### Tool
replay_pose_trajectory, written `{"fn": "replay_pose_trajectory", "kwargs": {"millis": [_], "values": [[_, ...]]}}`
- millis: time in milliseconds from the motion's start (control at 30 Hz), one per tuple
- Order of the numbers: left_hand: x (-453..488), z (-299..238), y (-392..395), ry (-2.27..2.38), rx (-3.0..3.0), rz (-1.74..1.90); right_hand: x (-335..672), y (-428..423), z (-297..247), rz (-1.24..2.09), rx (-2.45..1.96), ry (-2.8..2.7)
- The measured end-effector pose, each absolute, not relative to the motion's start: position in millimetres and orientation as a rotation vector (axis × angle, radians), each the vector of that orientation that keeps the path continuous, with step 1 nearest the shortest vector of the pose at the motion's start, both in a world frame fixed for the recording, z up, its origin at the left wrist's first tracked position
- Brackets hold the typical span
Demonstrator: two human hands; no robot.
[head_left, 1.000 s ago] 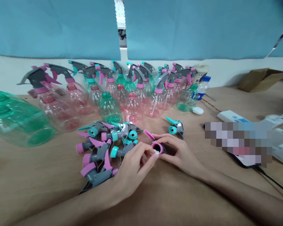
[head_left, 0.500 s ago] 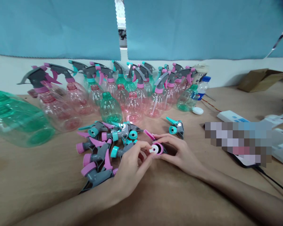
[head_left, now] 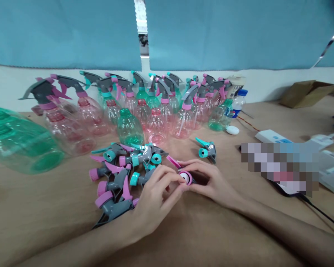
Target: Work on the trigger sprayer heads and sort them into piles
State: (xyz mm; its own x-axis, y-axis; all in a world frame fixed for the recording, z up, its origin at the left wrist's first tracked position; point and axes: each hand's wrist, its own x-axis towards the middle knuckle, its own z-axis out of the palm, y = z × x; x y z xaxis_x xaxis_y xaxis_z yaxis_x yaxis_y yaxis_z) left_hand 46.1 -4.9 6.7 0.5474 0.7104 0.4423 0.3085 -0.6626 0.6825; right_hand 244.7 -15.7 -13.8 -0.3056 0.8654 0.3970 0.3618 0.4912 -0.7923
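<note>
My right hand (head_left: 211, 183) grips a grey spray-trigger head with a pink collar (head_left: 187, 177), its pink trigger (head_left: 173, 161) pointing up and left. My left hand (head_left: 156, 198) pinches a small white washer (head_left: 185, 177) and presses it into the open mouth of the pink collar. Both hands rest on the brown tabletop (head_left: 44, 207). A heap of several loose trigger heads (head_left: 122, 172), with pink and teal collars, lies just left of my left hand.
Several pink and green spray bottles (head_left: 156, 111) stand in rows at the back; large green bottles (head_left: 19, 144) lie at left. One teal trigger head (head_left: 207, 150) lies apart. A white remote (head_left: 272, 137), a cable (head_left: 320, 213) and a cardboard box (head_left: 306, 92) are at right.
My left hand carried the white washer from beside the pink collar into its opening. My right hand kept the trigger head in place.
</note>
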Motion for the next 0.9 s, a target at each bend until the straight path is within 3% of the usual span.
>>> {"fn": "replay_pose_trajectory", "kwargs": {"millis": [267, 900], "values": [[43.4, 5.3, -5.2, 0.764, 2.286, 1.048, 242.3, -17.4, -15.5, 0.893, -0.989, -1.794], [44.0, 5.9, -6.6, 0.657, 2.361, 1.169, 243.2, -17.7, -16.0, 0.897, -0.963, -1.787]]}}
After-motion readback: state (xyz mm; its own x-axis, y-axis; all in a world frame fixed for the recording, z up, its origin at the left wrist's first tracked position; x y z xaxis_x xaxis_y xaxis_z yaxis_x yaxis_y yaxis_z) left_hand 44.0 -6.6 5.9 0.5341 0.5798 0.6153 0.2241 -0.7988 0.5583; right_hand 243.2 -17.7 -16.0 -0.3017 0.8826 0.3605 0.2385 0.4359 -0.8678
